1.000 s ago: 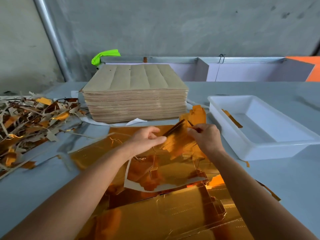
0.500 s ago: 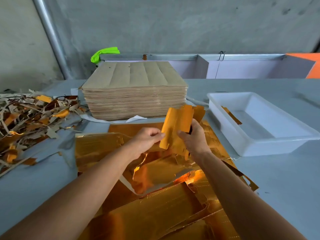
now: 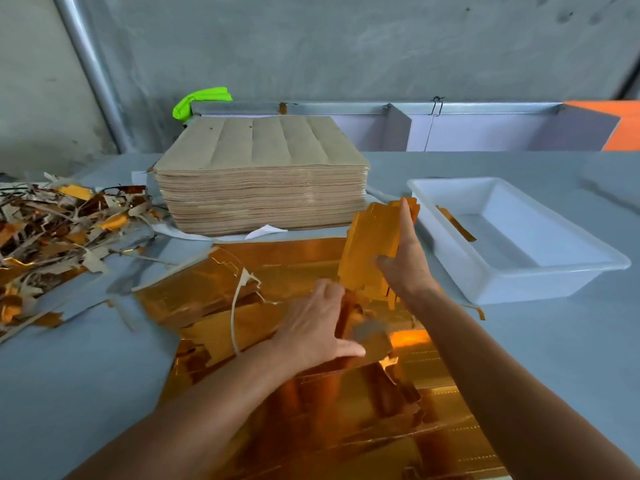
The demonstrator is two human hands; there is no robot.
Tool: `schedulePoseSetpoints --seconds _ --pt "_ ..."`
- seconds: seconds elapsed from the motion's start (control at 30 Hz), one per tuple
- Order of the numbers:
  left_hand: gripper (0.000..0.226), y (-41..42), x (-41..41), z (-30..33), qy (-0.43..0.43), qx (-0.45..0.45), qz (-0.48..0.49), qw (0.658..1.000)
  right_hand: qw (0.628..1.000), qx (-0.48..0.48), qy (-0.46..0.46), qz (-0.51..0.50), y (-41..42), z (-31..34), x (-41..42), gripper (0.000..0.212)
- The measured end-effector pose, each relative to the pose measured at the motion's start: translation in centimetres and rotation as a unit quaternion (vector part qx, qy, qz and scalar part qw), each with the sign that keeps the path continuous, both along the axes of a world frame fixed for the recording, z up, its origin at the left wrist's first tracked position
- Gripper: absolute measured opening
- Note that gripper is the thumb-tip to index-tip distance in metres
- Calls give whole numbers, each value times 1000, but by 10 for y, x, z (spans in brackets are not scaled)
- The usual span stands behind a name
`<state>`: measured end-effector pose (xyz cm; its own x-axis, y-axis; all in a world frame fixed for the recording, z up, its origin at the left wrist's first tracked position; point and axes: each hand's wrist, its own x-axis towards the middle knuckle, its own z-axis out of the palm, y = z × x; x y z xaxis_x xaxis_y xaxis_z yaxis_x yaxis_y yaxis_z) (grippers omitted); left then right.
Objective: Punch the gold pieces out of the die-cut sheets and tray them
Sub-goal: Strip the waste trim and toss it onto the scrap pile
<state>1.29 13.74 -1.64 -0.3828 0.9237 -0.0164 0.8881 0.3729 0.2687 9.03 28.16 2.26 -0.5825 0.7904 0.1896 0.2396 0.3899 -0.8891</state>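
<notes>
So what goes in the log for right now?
right hand: holds gold piece | left hand: on gold sheet | tray: nearly empty

Both forearms are seen bare, entering from the bottom of the frame and reaching toward the centre. The left hand [image 3: 317, 329] is placed at the centre, palm down, with the thumb spread out to the right and the fingers curved downward. The right hand [image 3: 407, 258] is raised a little higher, right of centre; its fingers are stretched upward and its thumb is pointed left.
</notes>
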Motion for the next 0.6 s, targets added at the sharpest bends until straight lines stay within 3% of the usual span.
schedulePoseSetpoints --seconds 0.1,0.17,0.3,0.4,0.5,0.6 --pt "66 3 -9 -2 -114 49 30 992 999 6 17 -37 3 6 6 86" --pt "49 2 -15 -1 -199 49 41 978 997 -6 20 -80 9 8 12 64" --pt "22 -11 -27 8 -321 83 12 943 979 110 -46 -164 21 8 30 44" --pt "28 -23 -36 20 -392 146 -26 908 977 152 -116 -98 21 5 35 39" --pt "24 -27 -39 27 -402 160 -62 899 972 170 -161 29 14 6 32 27" --pt "22 -25 -42 28 -385 207 -50 898 968 100 -155 168 1 14 27 17"
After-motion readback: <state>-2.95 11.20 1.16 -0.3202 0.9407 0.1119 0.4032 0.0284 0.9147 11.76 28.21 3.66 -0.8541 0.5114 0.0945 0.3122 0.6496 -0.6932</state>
